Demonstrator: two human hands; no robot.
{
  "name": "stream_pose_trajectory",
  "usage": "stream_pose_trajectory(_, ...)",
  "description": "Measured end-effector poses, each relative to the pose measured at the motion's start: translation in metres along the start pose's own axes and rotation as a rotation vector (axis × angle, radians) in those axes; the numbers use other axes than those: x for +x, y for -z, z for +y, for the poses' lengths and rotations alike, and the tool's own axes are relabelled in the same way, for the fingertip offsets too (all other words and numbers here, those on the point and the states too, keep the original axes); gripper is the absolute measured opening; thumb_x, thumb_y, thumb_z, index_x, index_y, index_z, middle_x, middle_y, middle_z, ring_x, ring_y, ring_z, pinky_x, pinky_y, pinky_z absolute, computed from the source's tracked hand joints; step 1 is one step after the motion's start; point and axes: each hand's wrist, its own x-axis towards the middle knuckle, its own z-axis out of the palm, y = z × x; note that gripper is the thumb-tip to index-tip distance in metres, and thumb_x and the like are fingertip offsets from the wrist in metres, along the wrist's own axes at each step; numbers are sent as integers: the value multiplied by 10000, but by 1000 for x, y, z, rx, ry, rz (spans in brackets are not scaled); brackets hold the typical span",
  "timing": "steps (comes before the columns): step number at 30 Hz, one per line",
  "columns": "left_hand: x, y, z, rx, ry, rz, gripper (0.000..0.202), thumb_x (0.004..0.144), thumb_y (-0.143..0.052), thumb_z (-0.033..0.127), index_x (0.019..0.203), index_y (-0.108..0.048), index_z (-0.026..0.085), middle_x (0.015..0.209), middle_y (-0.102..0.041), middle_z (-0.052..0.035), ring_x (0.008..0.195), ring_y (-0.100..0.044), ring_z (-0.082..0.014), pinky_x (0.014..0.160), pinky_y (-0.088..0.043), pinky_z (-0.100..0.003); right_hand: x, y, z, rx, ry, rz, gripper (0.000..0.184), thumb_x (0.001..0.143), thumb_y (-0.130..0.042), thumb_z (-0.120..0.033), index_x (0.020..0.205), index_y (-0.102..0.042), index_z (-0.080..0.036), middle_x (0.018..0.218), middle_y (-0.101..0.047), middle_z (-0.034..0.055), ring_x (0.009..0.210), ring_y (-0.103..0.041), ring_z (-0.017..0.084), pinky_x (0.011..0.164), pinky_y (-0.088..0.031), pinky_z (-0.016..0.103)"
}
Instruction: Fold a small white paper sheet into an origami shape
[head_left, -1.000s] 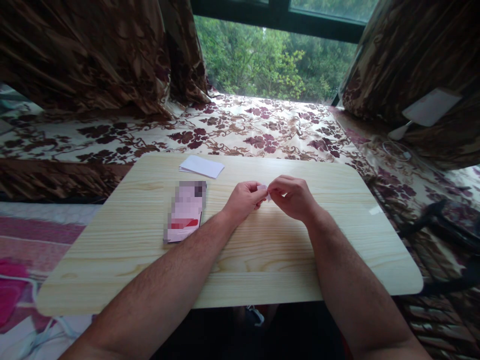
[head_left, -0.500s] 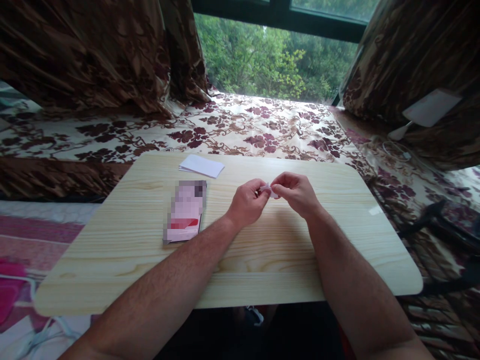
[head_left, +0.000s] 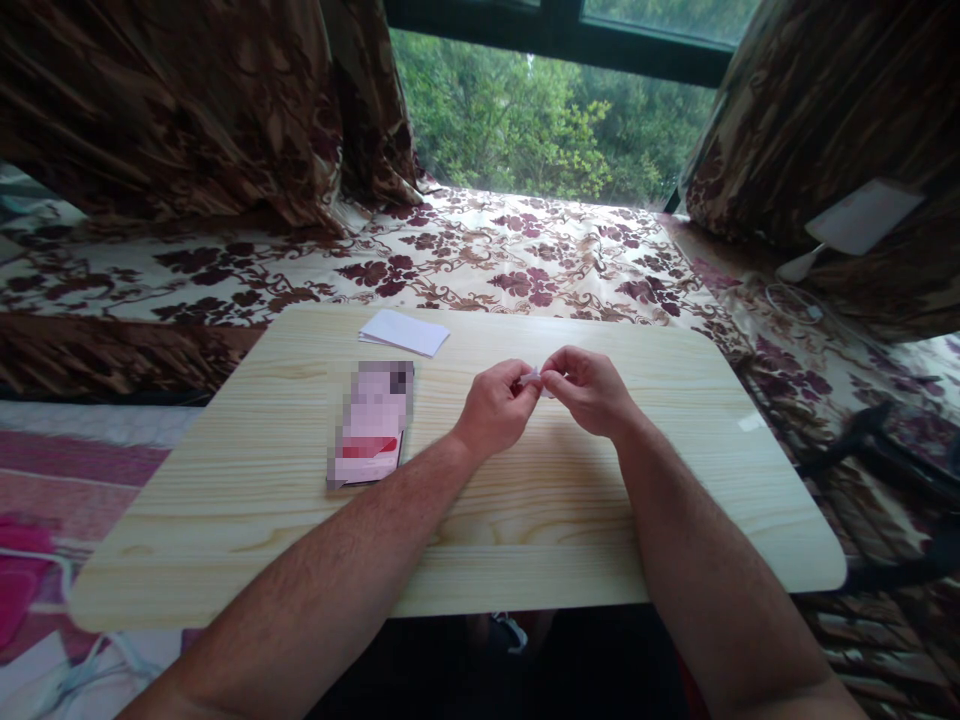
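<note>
A small folded piece of white paper (head_left: 530, 378) is pinched between both hands above the middle of the table. My left hand (head_left: 498, 405) is closed on its left side, thumb on top. From the right, my right hand (head_left: 589, 388) grips the other side between thumb and fingers. The fingertips nearly meet and hide most of the paper, so its folded shape cannot be made out. Left of my hands lies a phone (head_left: 373, 420) with a blurred screen. Behind the phone rests a short stack of white paper sheets (head_left: 405, 332).
The pale wooden table (head_left: 247, 520) has rounded corners. Beyond it is a ledge with a flowered cloth (head_left: 525, 250) under a window. A white lamp (head_left: 862, 215) stands at the right, near a black chair (head_left: 885, 440). White cables (head_left: 97, 660) lie at lower left.
The thumbs and fingertips have shifted slightly on the paper, and less of it shows between them. The phone and the paper stack have stayed in place.
</note>
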Motion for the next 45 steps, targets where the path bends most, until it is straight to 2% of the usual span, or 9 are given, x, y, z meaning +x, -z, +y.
stream_pose_trajectory(8, 0, 0, 4, -111, 51, -59, 202, 846, -580, 322, 715, -580, 168, 610, -482, 34, 572, -405, -101, 534, -294, -240, -1, -1, 4, -116, 38, 18, 84, 818, -589, -241, 765, -589, -176, 649, -566, -21, 583, -487, 105, 530, -384, 231)
stream_pose_trajectory(15, 1, 1, 7, -149, 103, -43, 237, 821, -613, 359, 688, -574, 167, 591, -468, 36, 555, -384, -97, 517, -277, -237, 0, -4, 1, -21, 13, 52, 123, 811, -625, -286, 762, -609, -175, 674, -607, -4, 598, -522, 117, 546, -417, 244)
stream_pose_trajectory(24, 0, -1, 6, -107, 68, -38, 248, 842, -603, 363, 695, -582, 165, 599, -470, 35, 565, -387, -97, 531, -286, -240, 0, -4, 4, 39, 2, 26, 157, 806, -654, -322, 762, -597, -182, 658, -588, -11, 588, -505, 117, 538, -411, 249)
stream_pose_trajectory(36, 0, -3, 7, -163, 82, -52, 196, 806, -612, 294, 664, -555, 172, 577, -439, 47, 549, -359, -90, 516, -273, -236, -1, -9, 0, -170, 89, 87, 37, 772, -585, -212, 743, -581, -189, 646, -578, -20, 591, -494, 118, 556, -397, 253)
stream_pose_trajectory(40, 2, -2, 5, -227, 128, -21, 225, 820, -607, 324, 664, -564, 168, 574, -436, 44, 538, -357, -90, 500, -268, -241, 2, -9, 0, 91, 9, 124, 138, 806, -627, -305, 746, -611, -182, 651, -594, -5, 591, -532, 124, 558, -441, 257)
stream_pose_trajectory(45, 6, 1, 4, -316, 213, 85, 189, 792, -619, 289, 653, -591, 164, 569, -508, 34, 544, -422, -96, 525, -319, -243, 6, 0, 5, 380, -143, 197, 282, 827, -628, -447, 789, -674, -171, 679, -599, 8, 554, -547, 116, 544, -493, 264)
